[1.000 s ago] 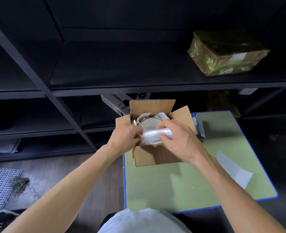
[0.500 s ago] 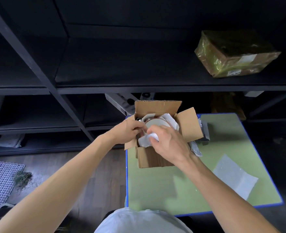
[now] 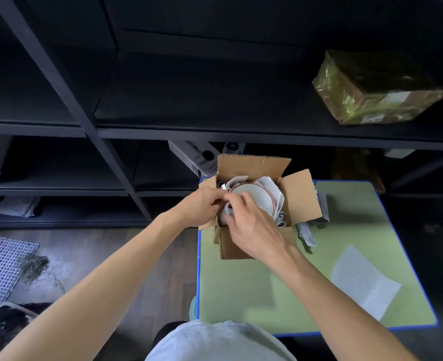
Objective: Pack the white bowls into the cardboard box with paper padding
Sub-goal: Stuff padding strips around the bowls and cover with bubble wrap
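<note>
The left hand [image 3: 204,204] and right hand [image 3: 251,230] meet fingertip to fingertip, curled on a crumpled white paper wad [image 3: 227,212] at the near-left corner of the open brown cardboard box [image 3: 302,196]. A second ago the right hand held that wad high over the near wall; now only a scrap shows between the hands. It is wedged beside the copper-rimmed white bowl [image 3: 251,194] already in the box, so that side looks nearly padded. To the right, a loose white sheet [image 3: 363,282] lies on the green, blue-edged table [image 3: 241,290].
</note>
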A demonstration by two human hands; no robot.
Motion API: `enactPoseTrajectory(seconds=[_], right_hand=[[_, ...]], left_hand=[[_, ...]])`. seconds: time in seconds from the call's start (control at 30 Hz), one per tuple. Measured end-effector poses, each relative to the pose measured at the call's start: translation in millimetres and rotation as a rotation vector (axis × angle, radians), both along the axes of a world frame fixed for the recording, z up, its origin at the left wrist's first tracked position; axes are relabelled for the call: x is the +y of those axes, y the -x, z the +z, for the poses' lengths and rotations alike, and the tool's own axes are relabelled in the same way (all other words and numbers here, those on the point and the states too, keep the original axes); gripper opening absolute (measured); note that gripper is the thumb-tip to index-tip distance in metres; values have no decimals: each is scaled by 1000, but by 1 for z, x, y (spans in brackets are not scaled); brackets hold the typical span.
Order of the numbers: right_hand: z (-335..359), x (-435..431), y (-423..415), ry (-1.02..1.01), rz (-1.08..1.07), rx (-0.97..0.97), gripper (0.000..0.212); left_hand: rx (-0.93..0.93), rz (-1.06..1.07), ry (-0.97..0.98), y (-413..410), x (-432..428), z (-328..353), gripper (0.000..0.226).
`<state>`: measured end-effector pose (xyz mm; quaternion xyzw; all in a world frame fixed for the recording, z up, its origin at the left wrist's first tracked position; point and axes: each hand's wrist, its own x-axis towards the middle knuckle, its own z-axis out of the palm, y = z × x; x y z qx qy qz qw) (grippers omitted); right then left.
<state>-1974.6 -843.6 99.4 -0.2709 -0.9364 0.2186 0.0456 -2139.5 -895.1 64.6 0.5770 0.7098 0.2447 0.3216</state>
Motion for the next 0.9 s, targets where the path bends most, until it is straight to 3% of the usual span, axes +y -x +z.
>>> enactPoseTrajectory(seconds=[0.1,0.2,0.33,0.47,0.63,0.9], right_hand=[[-2,0,-4,27,-28,68,18],[-11,0,1,-8,-19,-28,8],[-16,-1,5,-63,14,-110,22],[-8,-2,-7,-145,48,-21,17],[-14,-1,-14,-185,201,-249,35],[-12,6,-11,-204,202,-259,34]], left_hand=[[-7,10,-14,-1,1,-2,31],[-35,29,25,1,1,-4,43],[-54,33,28,1,1,-9,48],[-63,42,21,1,0,-14,46],[-65,55,9,0,-1,-18,46],[-67,61,6,-2,-2,-16,47]])
